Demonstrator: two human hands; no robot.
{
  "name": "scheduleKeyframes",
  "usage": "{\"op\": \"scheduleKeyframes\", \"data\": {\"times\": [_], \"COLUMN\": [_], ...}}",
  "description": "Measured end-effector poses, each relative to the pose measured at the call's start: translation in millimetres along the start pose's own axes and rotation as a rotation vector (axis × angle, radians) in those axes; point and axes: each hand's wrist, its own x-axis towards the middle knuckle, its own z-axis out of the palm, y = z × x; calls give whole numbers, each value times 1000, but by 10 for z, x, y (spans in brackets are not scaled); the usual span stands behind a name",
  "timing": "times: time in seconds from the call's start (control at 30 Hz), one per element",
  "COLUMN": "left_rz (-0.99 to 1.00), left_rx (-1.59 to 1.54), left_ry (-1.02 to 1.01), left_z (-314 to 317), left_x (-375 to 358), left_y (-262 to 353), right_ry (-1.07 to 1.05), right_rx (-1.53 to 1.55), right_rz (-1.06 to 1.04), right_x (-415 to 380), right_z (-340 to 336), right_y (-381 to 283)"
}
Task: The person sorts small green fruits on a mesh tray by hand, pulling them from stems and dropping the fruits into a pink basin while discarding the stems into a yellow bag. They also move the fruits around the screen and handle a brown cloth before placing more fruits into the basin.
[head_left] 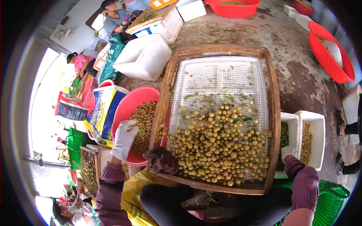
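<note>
A wood-framed wire mesh screen (222,81) lies in front of me, with many small round yellowish-brown fruits (222,147) heaped on its near half and a few green leaves among them. My left hand (124,140), in a white glove, is over the near rim of a pink basin (120,113) of similar fruits. Its fingers are curled together; whatever they hold does not show. At the right, my gloved right hand (287,151) reaches into a white foam box (292,119) containing green fruits (283,133). Its fingers are hidden.
A dark cloth (162,161) hangs on the screen's near left corner. Another foam box (318,132) holds yellowish fruits. Red tubs (332,52) and white foam boxes (145,56) stand around on the floor. Other people (81,62) work at the left. A green basket (332,203) is near my right arm.
</note>
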Motion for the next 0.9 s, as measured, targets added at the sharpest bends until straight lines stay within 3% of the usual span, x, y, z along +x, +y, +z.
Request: {"op": "scheduleKeyframes", "data": {"times": [0.03,0.17,0.23,0.33,0.37,0.43,0.53,0.6,0.63,0.67,0.7,0.77,0.83,0.9], "left_rz": [41,164,267,267,266,403,447,433,388,344,299,205,109,8], "left_rx": [-17,-361,-254,-312,-334,-166,-31,22,-39,-97,-156,-297,-428,-640], "left_ry": [-20,-437,-533,-576,-592,-566,-587,-574,-551,-525,-496,-510,-503,-541], "left_z": [32,338,465,728,799,989,1114,1133,1132,1130,1124,1094,1093,1062], "left_x": [-44,-213,-250,-259,-252,-243,-196,-223,-248,-256,-261,-293,-338,-400], "left_y": [305,859,1045,1128,1181,1259,1308,1325,1307,1280,1251,1153,1018,939], "right_ry": [3,29,89,246,153,-14,545,460,625,629,662,584,789,629], "right_rx": [20,246,321,466,360,110,436,522,577,1043,1095,871,542,587], "right_rz": [10,69,53,220,285,133,217,96,-135,-230,-448,-684,-849,-906], "right_x": [57,-130,-120,-257,-66,-353,-752,-902,-828,-1257,-1414,-2044,-2191,-2303], "right_z": [-9,-408,-547,-886,-717,-902,-1389,-2027,-2126,-2542,-2736,-3259,-3272,-3371], "right_y": [5,258,519,1012,1260,1447,1113,840,730,337,61,-547,-1075,-1514]}}
